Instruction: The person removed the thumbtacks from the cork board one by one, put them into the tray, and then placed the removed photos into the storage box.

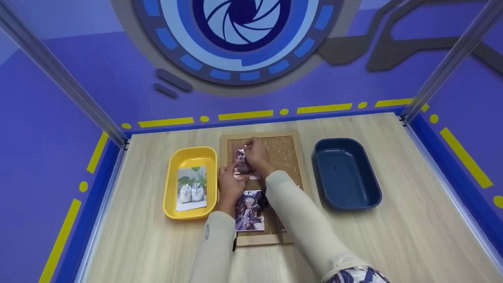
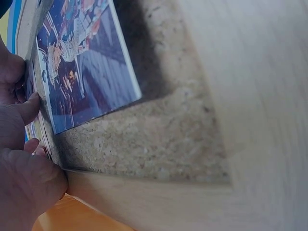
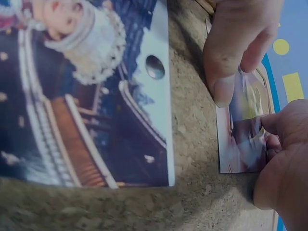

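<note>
A hamster photo [image 1: 241, 159] lies at the upper left of the cork board [image 1: 281, 151]. Its glossy surface looks bent in the right wrist view. My left hand [image 1: 231, 186] rests on its lower left part, thumb and forefinger spread against it. At the upper edge, my right hand [image 1: 258, 154] pinches the photo with curled fingers. A bright speck shows at those fingertips; whether it is a tack, I cannot tell. Below the hands, a photo of a costumed figure [image 1: 249, 214] is fixed to the cork by a metal thumbtack [image 3: 155, 67] at its top.
To the left stands a yellow tray [image 1: 168, 196] holding a photo of two white hamsters [image 1: 191, 190]. A dark blue tray [image 1: 371, 175] stands right of the board. Another photo [image 1: 283, 226] at the board's lower right is mostly behind my right sleeve. Walls enclose the wooden table [image 1: 137, 236].
</note>
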Tool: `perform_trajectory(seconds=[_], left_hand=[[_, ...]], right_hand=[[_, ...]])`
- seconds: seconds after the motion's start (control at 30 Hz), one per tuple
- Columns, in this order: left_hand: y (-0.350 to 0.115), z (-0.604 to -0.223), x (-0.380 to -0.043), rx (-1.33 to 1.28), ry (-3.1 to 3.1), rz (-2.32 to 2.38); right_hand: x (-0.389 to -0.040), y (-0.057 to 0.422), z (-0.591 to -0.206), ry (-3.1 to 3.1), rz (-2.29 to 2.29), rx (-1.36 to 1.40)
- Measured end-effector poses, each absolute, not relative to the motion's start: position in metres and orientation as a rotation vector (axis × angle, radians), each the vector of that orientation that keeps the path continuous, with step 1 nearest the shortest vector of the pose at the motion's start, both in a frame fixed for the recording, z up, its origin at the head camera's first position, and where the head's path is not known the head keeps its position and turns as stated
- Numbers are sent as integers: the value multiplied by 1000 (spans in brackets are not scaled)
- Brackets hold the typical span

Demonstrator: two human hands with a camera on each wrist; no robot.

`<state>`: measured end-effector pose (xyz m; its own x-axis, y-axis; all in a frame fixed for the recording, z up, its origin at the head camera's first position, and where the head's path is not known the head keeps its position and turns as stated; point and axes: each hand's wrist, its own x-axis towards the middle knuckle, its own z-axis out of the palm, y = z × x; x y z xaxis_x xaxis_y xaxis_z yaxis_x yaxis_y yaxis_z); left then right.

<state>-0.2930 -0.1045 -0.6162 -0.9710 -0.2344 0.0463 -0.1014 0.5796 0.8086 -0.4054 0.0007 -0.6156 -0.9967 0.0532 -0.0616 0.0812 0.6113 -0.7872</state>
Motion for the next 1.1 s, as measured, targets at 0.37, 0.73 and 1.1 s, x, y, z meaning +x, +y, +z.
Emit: perform_trajectory(seconds=[0.37, 0.73, 1.1], left_hand=[[-103, -617, -294, 321, -2669, -1347], [-102, -618, -294, 325, -2658, -1334], [-105, -620, -296, 320, -2672, -1339]], right_hand=[[-419, 5, -618, 2821, -1339, 102], [-425, 3, -618, 2748, -1338, 145], [-426, 3, -615, 2751, -1318, 210]])
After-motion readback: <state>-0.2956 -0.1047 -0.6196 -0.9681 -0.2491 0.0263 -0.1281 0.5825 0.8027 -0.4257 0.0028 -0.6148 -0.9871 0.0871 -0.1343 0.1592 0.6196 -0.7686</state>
